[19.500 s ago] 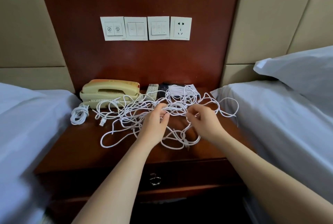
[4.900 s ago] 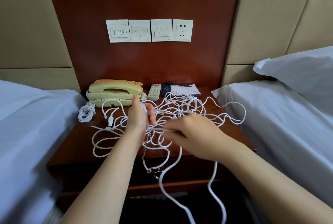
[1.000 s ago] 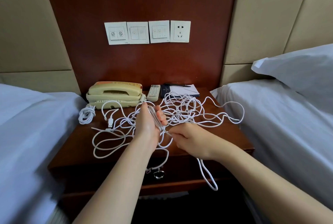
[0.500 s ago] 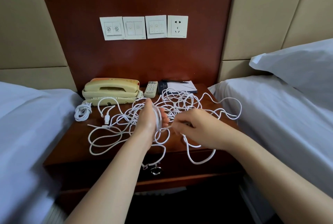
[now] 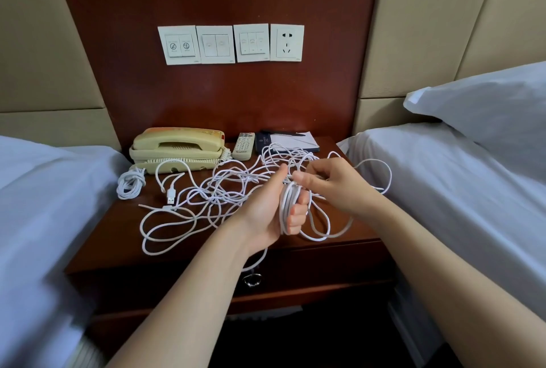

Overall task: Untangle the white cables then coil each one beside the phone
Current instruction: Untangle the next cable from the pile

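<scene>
A tangle of white cables (image 5: 212,193) sprawls over the wooden nightstand (image 5: 124,243) in front of the cream phone (image 5: 177,147). My left hand (image 5: 266,211) holds several turns of one cable wound round its curled fingers as a coil (image 5: 288,208). Just above and to the right, my right hand (image 5: 331,184) pinches the same cable near the coil's top. A loose loop (image 5: 325,234) hangs from the coil near the nightstand's front edge. One coiled cable (image 5: 130,184) lies left of the phone. A USB plug (image 5: 170,198) lies among the loose strands.
A remote (image 5: 243,146) and a notepad with a pen (image 5: 288,141) sit behind the tangle. White beds (image 5: 44,205) flank the nightstand, with a pillow (image 5: 487,110) on the right one. Switches and a socket (image 5: 230,43) are on the wall panel. A drawer ring pull (image 5: 251,280) hangs below.
The long cable loop that hung over the nightstand's front has been drawn up. More turns now sit round my left hand. My right hand has risen to the coil's top.
</scene>
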